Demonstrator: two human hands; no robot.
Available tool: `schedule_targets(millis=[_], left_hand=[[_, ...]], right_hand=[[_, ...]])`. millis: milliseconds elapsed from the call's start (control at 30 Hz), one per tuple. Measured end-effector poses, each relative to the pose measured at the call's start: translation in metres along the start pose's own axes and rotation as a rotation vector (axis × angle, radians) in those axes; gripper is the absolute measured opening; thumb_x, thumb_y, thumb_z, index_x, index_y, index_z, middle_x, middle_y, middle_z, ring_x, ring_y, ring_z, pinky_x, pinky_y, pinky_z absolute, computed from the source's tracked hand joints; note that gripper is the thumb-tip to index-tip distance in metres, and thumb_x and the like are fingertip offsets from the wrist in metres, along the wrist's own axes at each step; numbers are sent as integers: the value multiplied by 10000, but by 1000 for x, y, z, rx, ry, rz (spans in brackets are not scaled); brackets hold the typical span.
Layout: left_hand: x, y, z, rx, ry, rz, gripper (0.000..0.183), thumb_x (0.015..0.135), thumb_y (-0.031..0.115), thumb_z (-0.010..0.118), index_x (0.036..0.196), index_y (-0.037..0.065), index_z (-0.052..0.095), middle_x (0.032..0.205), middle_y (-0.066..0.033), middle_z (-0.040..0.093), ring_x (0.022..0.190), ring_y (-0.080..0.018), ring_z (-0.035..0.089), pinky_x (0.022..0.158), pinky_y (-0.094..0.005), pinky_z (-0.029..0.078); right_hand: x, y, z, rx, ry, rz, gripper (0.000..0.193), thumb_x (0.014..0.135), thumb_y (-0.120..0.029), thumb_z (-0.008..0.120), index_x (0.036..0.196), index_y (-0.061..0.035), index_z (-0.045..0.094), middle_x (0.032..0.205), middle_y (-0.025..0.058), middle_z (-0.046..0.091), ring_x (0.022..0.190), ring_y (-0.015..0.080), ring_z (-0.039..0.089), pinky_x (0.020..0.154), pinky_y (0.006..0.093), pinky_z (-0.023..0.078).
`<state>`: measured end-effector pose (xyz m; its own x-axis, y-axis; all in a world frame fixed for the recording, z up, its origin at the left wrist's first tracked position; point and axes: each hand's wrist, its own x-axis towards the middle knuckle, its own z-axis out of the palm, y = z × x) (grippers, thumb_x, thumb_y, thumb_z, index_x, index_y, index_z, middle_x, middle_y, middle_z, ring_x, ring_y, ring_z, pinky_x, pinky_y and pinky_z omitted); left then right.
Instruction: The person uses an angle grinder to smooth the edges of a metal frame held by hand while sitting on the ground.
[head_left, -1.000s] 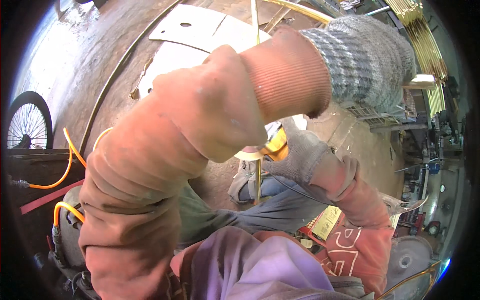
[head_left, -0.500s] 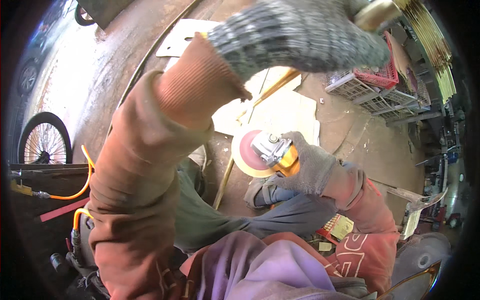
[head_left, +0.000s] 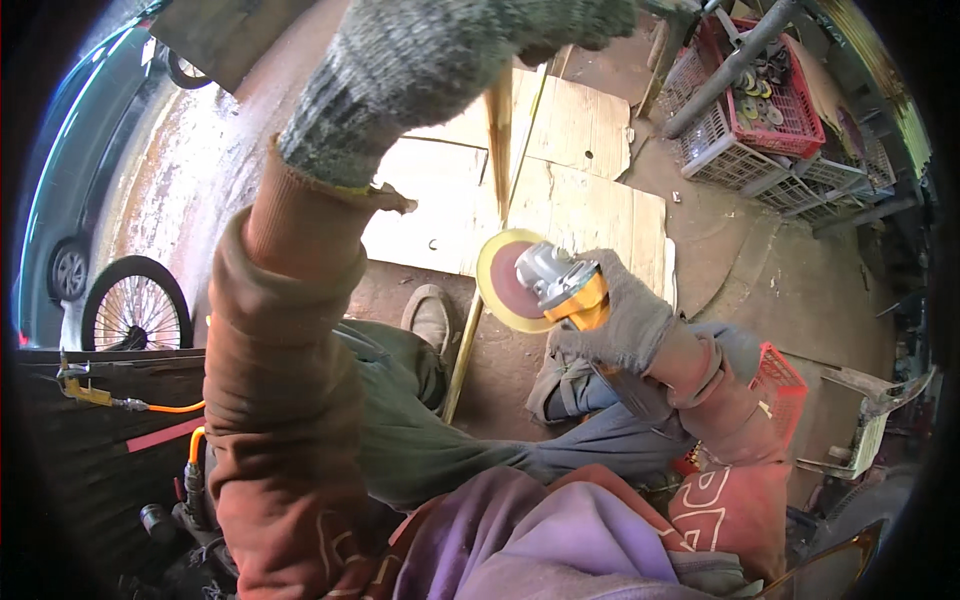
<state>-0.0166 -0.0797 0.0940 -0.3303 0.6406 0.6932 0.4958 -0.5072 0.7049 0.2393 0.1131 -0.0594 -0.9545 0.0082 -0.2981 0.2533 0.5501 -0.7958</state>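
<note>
My right hand [head_left: 625,318], in a grey knit glove, is wrapped round an angle grinder [head_left: 570,290] with a yellow body and silver head. Its round disc [head_left: 508,282], reddish brown with a pale yellow rim, faces up in front of my knees. My left hand [head_left: 430,75], in a thicker grey glove, is raised high at the top of the view with its fingers curled. The picture's edge cuts it off, and what it grips is hidden. Under it, flattened cardboard [head_left: 580,215] lies on the floor with a long thin rod [head_left: 470,350] beside it.
At the far right, a red crate [head_left: 765,120] with several discs sits on pale crates [head_left: 725,165], crossed by a metal pipe [head_left: 735,70]. A bicycle wheel [head_left: 137,308], an orange hose [head_left: 178,407] and a parked car [head_left: 65,190] are on the left. My shoes [head_left: 432,315] rest near the cardboard.
My left hand has moved left and up, partly out of view. The grinder in my right hand has shifted slightly right in the picture. The view has turned, showing more of the car and crates.
</note>
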Motion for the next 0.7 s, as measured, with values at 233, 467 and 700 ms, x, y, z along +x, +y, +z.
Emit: schedule_targets(millis=[233, 467, 700], left_hand=[[6, -8, -28, 374, -129, 558, 545, 1068, 468, 641, 1076, -63, 760, 1008, -201, 739, 945, -325, 753, 717, -389, 610], [-10, -12, -51, 357, -98, 535, 307, 1070, 222, 619, 1042, -57, 743, 979, -168, 711, 955, -371, 741, 802, -476, 612], [-3, -18, -60, 301, -157, 564, 138, 964, 42, 666, 1030, -61, 730, 1001, -191, 713, 953, -389, 727, 831, -514, 617]], right_hand=[[11, 9, 17, 178, 26, -42, 903, 724, -259, 978, 1408, -4, 446, 1294, 166, 649, 1183, 248, 663, 1009, 407, 559], [20, 18, 30, 430, 21, -19, 844, 742, -192, 973, 1404, -42, 472, 1258, 102, 655, 1117, 165, 651, 956, 354, 575], [29, 20, 24, 393, 8, 7, 884, 734, -258, 994, 1387, -27, 446, 1274, 122, 631, 1166, 190, 629, 1006, 383, 555]])
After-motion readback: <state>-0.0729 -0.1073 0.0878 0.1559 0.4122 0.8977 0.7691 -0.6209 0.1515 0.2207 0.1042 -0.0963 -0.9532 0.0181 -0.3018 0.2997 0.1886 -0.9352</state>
